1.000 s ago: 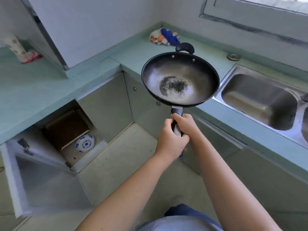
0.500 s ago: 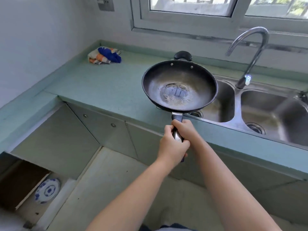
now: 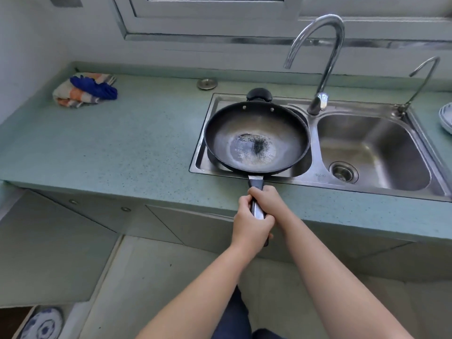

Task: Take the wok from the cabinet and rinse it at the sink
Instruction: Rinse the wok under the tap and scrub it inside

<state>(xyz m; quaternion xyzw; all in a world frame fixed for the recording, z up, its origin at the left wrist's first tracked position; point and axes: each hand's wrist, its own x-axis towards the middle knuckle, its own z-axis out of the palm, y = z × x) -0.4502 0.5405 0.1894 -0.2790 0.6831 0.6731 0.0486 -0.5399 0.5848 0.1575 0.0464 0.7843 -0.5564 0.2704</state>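
Your black round metal wok [image 3: 256, 140], its grey-worn bowl marked by a dark speckled patch at the centre, is over the left basin of the steel double sink [image 3: 315, 177], just beyond your hands. Your left hand [image 3: 248, 225] and right hand [image 3: 272, 204] both curl tightly round its long handle, above the teal desk [image 3: 146, 148] edge.

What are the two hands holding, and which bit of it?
The wok, by its long black handle. The left hand and the right hand are both curled round that handle, with the pan over the sink.
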